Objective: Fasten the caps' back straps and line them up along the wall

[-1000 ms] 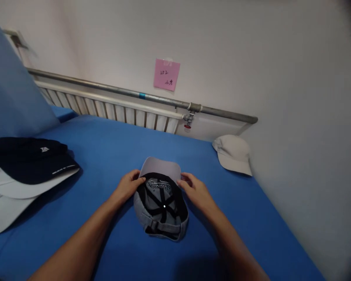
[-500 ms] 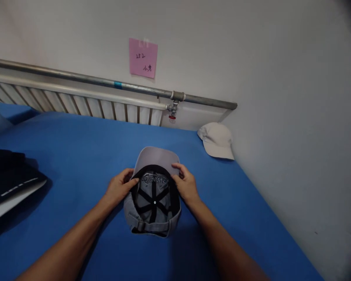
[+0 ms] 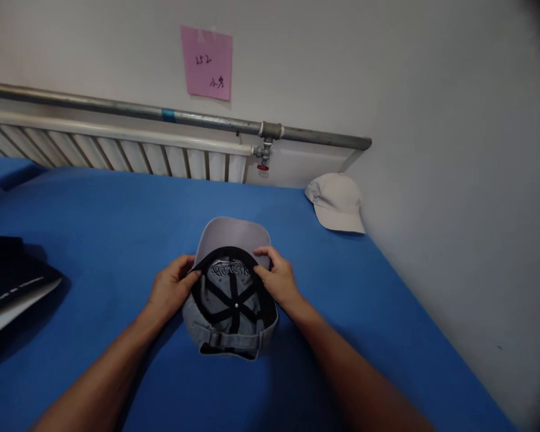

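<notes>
A grey baseball cap (image 3: pixel 232 231) is held upside down over the blue surface, its brim pointing away from me and its inside facing up. Black seam tape crosses the inside, and stitched lettering shows near the brim. My left hand (image 3: pixel 173 285) grips the cap's left edge where brim and crown meet, thumb on the inner band. On the opposite edge my right hand (image 3: pixel 279 277) has its thumb at the sweatband and a finger over the brim. The fingers beneath the cap are hidden.
A cream cap (image 3: pixel 337 201) lies by the wall in the far right corner. Dark folded cloth with a white edge (image 3: pixel 13 282) lies at left. Behind the blue surface (image 3: pixel 117 204) are a radiator (image 3: pixel 130 157), a metal pipe (image 3: pixel 216 122) and a pink note (image 3: pixel 207 63).
The view has shifted slightly. The grey cap appears a little further left and up in the picture, with both hands still on it in nearly the same grip.
</notes>
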`<state>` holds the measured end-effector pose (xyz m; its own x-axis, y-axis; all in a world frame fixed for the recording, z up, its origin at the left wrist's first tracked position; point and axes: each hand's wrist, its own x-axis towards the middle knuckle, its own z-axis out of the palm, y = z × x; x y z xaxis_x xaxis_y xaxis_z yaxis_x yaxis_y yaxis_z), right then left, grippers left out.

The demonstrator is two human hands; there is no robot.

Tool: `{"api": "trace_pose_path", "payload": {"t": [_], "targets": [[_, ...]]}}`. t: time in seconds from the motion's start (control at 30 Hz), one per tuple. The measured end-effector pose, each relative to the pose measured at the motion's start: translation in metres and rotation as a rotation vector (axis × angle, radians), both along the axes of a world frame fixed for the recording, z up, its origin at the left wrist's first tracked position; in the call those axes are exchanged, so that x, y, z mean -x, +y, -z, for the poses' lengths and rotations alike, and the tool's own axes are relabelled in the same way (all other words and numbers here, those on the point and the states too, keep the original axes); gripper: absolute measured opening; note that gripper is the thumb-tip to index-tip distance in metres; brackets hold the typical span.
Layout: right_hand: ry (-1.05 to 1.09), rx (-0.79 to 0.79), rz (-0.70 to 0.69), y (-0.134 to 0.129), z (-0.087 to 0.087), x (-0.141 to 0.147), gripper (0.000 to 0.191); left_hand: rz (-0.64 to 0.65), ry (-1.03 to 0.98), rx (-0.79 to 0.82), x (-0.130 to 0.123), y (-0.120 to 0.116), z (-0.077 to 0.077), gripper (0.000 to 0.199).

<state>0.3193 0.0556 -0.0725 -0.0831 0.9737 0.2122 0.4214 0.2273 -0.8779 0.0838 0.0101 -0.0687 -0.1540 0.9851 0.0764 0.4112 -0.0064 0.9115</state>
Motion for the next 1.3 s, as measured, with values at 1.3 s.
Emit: {"api": "trace_pose_path", "payload": {"t": [1.3], "targets": [[-0.058, -0.052, 0.029, -0.002, -0.001, 0.006, 0.028, 0.483, 1.042, -0.333, -0.057, -0.033, -0.010, 0.052]]}}
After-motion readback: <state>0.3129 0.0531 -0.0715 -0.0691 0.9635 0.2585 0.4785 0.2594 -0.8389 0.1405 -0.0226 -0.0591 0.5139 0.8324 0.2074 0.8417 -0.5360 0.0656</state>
